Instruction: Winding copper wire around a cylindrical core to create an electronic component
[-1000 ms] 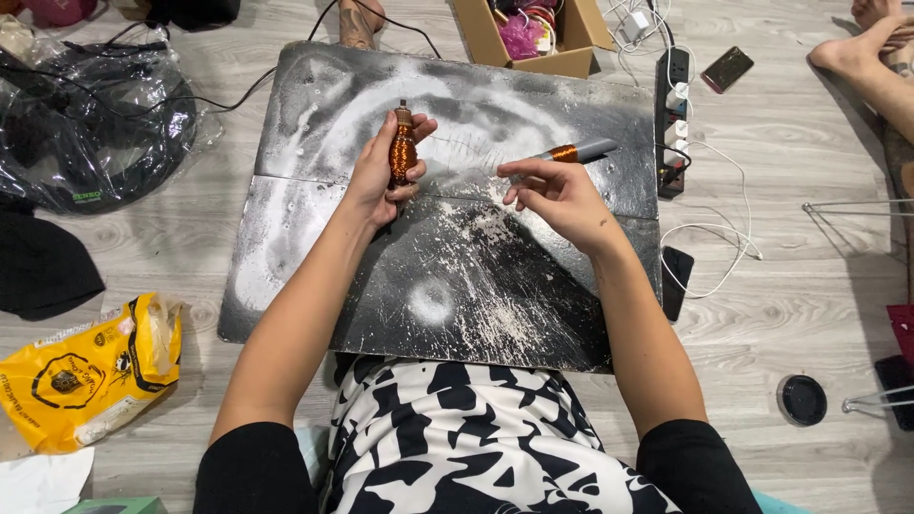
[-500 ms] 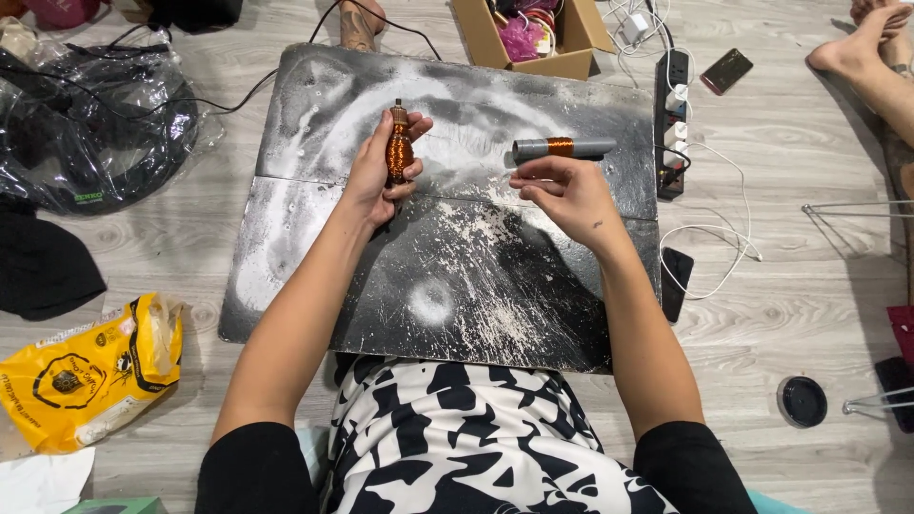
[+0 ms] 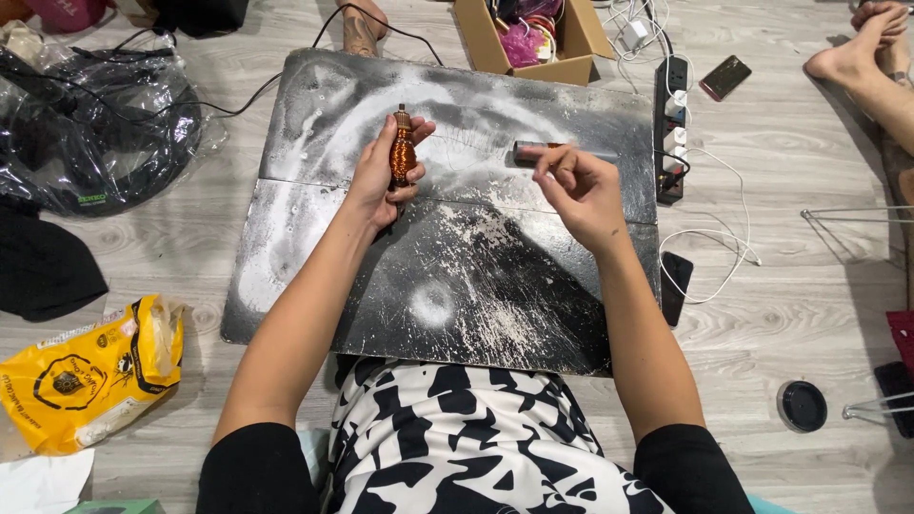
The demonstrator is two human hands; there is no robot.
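Observation:
My left hand (image 3: pixel 381 181) grips a small orange-brown ribbed bottle (image 3: pixel 402 152) and holds it upright over the dark, powder-dusted board (image 3: pixel 457 286). A grey pen-like tool with an orange band (image 3: pixel 581 150) lies flat on the board's far right part. My right hand (image 3: pixel 581 195) hovers just in front of it, fingers loosely curled, fingertips at the tool's left end but not wrapped around it. White powder is smeared in arcs and patches across the board.
A power strip (image 3: pixel 671 124) with white cables runs along the board's right edge, and a dark phone (image 3: pixel 674 286) lies below it. A cardboard box (image 3: pixel 533 38) stands behind. A yellow bag (image 3: pixel 90 371) and black plastic (image 3: pixel 95 133) lie left. Another person's feet (image 3: pixel 862 48) are at far right.
My right hand laid the pen-like tool flat on the board and loosened its fingers. The left hand kept the bottle upright in nearly the same spot.

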